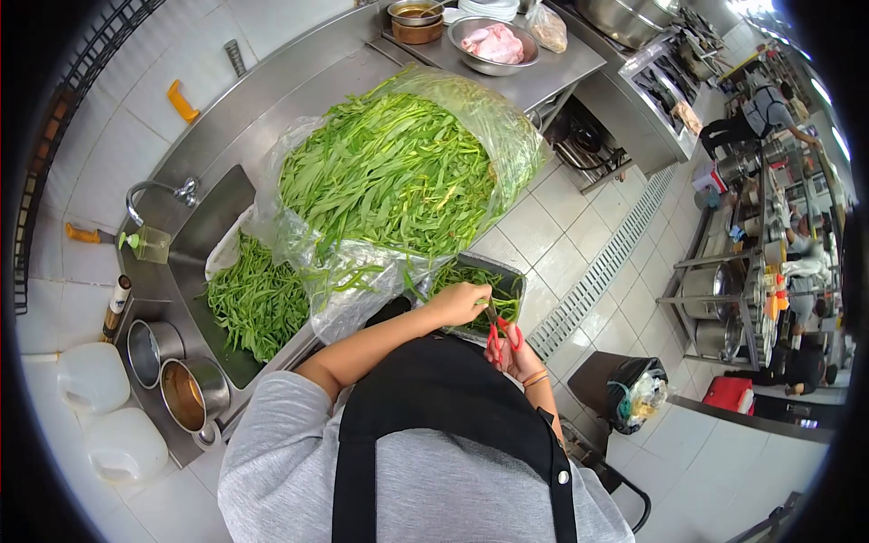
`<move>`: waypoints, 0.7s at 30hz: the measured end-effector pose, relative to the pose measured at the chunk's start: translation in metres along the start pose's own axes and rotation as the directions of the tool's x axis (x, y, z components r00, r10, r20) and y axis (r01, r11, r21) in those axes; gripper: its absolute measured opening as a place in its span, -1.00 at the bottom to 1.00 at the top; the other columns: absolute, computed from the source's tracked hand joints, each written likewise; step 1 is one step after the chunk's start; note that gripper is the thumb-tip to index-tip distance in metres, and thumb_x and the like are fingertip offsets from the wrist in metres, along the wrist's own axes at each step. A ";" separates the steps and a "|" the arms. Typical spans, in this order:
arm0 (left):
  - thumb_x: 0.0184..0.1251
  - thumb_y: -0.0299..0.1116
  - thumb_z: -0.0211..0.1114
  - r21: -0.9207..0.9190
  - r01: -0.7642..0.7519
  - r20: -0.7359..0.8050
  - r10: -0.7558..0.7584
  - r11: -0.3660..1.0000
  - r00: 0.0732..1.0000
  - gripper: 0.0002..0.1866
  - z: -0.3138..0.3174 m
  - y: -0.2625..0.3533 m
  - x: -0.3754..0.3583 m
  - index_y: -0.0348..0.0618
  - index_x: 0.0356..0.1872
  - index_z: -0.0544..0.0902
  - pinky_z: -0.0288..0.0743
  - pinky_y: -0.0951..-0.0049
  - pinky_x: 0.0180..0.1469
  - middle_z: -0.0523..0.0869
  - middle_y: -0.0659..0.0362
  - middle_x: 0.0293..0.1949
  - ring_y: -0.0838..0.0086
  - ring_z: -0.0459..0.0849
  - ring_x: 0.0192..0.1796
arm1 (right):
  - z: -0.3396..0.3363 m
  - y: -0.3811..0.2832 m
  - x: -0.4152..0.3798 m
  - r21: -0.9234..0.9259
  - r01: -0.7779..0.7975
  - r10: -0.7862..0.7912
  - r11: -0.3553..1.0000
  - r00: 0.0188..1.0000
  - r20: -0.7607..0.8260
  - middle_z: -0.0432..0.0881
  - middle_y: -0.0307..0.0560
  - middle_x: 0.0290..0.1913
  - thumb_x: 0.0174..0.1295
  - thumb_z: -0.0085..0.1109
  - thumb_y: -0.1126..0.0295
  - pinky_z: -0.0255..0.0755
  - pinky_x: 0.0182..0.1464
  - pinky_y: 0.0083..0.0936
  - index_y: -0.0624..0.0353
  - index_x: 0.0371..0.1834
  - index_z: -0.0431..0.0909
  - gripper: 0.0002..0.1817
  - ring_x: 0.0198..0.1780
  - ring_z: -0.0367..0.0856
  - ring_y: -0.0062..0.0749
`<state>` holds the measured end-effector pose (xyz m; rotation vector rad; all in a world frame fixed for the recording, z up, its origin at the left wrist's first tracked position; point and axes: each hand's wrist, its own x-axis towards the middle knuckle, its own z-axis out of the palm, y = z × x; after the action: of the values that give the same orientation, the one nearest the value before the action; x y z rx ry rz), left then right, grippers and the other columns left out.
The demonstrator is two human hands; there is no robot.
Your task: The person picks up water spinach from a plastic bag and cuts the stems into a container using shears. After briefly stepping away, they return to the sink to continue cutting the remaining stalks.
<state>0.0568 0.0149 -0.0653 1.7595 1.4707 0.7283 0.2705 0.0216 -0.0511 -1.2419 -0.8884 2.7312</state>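
My left hand [460, 303] is closed around a bunch of green stems [471, 319] over a dark tray [518, 282] that holds cut greens. Just below it, my right hand [518, 360] grips red-handled scissors [501, 337] with the blades pointing up at the stems. A large clear plastic bag [493, 118] heaped with long leafy greens [385, 172] lies on the steel counter [272, 90] beyond my hands. More greens [253, 303] fill the sink [213, 222] to the left.
Two metal pots [190, 394] and white plastic jugs [95, 376] stand at the left. A steel bowl of raw meat [493, 41] sits on the far counter. A bin with a black liner [629, 389] and a floor drain grate [602, 262] lie to the right, with people working beyond.
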 end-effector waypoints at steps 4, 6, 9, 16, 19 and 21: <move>0.13 -0.35 0.20 0.172 0.095 0.043 -0.104 0.980 0.994 -0.83 0.035 -0.037 0.013 -0.16 -0.29 0.48 0.47 0.11 -0.34 0.63 -0.03 -0.44 0.04 0.63 -0.35 | -0.016 0.023 0.042 0.047 -0.098 0.106 0.994 0.974 -0.199 0.39 -0.32 -0.66 0.05 -0.12 -0.42 0.20 -0.51 -0.66 0.00 -0.66 0.33 -0.35 -0.63 0.28 -0.63; 0.11 -0.39 0.18 0.336 0.160 0.131 -0.214 0.928 0.968 -0.84 0.049 -0.054 0.017 -0.20 -0.29 0.49 0.50 0.08 -0.33 0.64 -0.05 -0.43 0.01 0.63 -0.34 | -0.022 0.033 0.058 0.026 -0.112 0.115 0.993 0.968 -0.222 0.36 -0.35 -0.68 0.04 -0.02 -0.37 0.17 -0.56 -0.66 -0.03 -0.68 0.30 -0.39 -0.70 0.21 -0.64; 0.13 -0.38 0.16 0.221 0.176 -0.009 -0.178 0.959 0.984 -0.84 0.031 -0.038 0.000 -0.19 -0.29 0.48 0.48 0.09 -0.37 0.64 -0.03 -0.44 0.04 0.63 -0.37 | -0.032 0.044 0.076 -0.082 -0.141 0.100 0.987 0.920 -0.379 0.36 -0.31 -0.69 -0.01 0.03 -0.39 0.11 -0.62 -0.66 -0.02 -0.68 0.33 -0.38 -0.75 0.16 -0.61; 0.23 -0.27 0.18 -0.181 0.310 -0.676 -0.347 0.933 0.650 -0.84 -0.107 0.005 -0.114 -0.08 -0.24 0.52 0.34 0.41 -0.57 0.56 0.10 -0.65 0.41 0.51 -0.65 | -0.039 0.041 0.067 -0.032 -0.198 0.158 0.980 0.859 -0.487 0.34 -0.30 -0.70 -0.11 -0.01 -0.49 0.14 -0.55 -0.58 -0.03 -0.74 0.33 -0.32 -0.71 0.20 -0.55; 0.22 -0.29 0.18 -0.159 0.555 -0.790 -0.443 0.816 0.424 -0.83 -0.162 -0.012 -0.171 -0.15 -0.26 0.53 0.35 0.43 -0.49 0.52 0.11 -0.64 0.42 0.49 -0.59 | -0.048 0.044 0.069 -0.092 -0.290 0.200 0.953 0.825 -0.528 0.31 -0.31 -0.74 -0.15 0.00 -0.50 0.12 -0.58 -0.57 -0.03 -0.78 0.31 -0.30 -0.72 0.17 -0.53; 0.14 -0.27 0.24 0.212 0.706 -0.887 -0.170 0.675 0.429 -0.73 -0.176 -0.038 -0.196 -0.16 -0.17 0.53 0.33 0.24 -0.10 0.56 0.01 -0.29 0.18 0.50 -0.16 | -0.036 0.036 0.065 -0.147 -0.366 0.229 0.919 0.799 -0.555 0.26 -0.32 -0.78 -0.14 0.02 -0.49 0.09 -0.63 -0.56 -0.02 -0.81 0.29 -0.30 -0.75 0.16 -0.53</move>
<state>-0.1422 -0.1444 0.0107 1.2059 2.9783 0.9042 0.2588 0.0241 -0.1325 -2.2171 -1.0467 2.2815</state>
